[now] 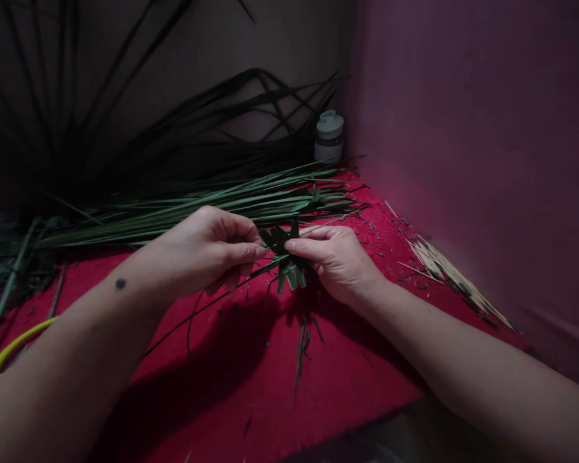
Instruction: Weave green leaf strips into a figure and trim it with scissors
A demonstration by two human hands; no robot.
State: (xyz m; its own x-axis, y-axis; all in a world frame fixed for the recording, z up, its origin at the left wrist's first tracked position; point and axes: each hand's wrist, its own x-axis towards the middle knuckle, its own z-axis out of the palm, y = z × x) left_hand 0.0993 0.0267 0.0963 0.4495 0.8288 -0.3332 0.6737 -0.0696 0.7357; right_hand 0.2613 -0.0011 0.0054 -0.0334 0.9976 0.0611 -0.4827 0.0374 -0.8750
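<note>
A small star-like piece of folded green leaf strips (291,273) is held up between my hands, above the red tabletop. My right hand (335,257) grips it from the right, thumb lying across its near side. From the left, my left hand (224,247) pinches at its edge, thumb against the fingers. What exactly sits in that pinch is too dark and small to make out. A long thin leaf strip (188,316) trails from the piece down to the left, under my left hand.
Long green leaves (231,200) lie in a bundle behind my hands, with a small leaf star (314,195) on them. A white-lidded jar (329,136) stands at the back. Pale thin sticks (456,276) lie along the pink wall. A yellow handle (17,347) shows at left. Leaf scraps litter the red cloth (270,411).
</note>
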